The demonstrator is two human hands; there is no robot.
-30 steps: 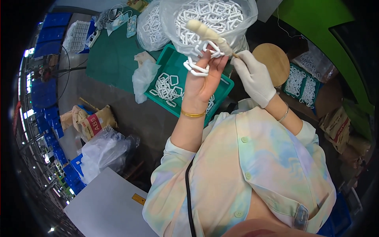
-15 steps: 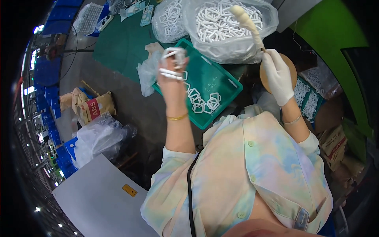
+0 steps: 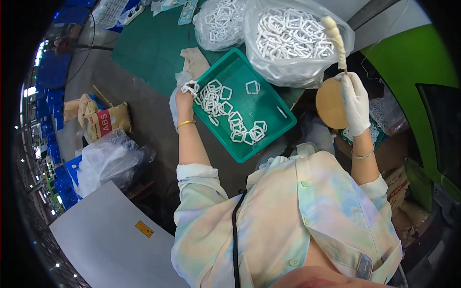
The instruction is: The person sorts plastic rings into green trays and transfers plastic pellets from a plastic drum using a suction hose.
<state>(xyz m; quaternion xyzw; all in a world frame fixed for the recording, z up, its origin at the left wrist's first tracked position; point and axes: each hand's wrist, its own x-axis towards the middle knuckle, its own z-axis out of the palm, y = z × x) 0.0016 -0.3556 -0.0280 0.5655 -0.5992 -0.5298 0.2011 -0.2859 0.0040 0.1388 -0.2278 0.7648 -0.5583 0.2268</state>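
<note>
My bare left hand [image 3: 184, 102], with a yellow bangle at the wrist, is at the left edge of a green tray [image 3: 276, 129]. Its fingers close round a few white plastic rings [image 3: 190, 87]. Inside the tray lie several more angular white rings [image 3: 211, 101], heaped on the left and trailing toward the near corner. My right hand [image 3: 356, 103] wears a white glove and grips a stick wrapped in cream material [image 3: 336, 41], held upright. Beside that hand is a round tan disc [image 3: 329, 103], partly covered by the glove; whether they touch I cannot tell.
A large clear bag [image 3: 293, 69] full of white rings stands beyond the tray, with a smaller filled bag [image 3: 221, 24] to its left. A beige cloth [image 3: 194, 61] lies by the tray on the green tabletop [image 3: 149, 53]. Paper sacks [image 3: 108, 120] are at left, a grey cabinet [image 3: 110, 240] nearer.
My left hand has moved left, from over the tray to its edge, and still holds white rings. More rings show in the tray's left part. The view has shifted; my right hand keeps its stick.
</note>
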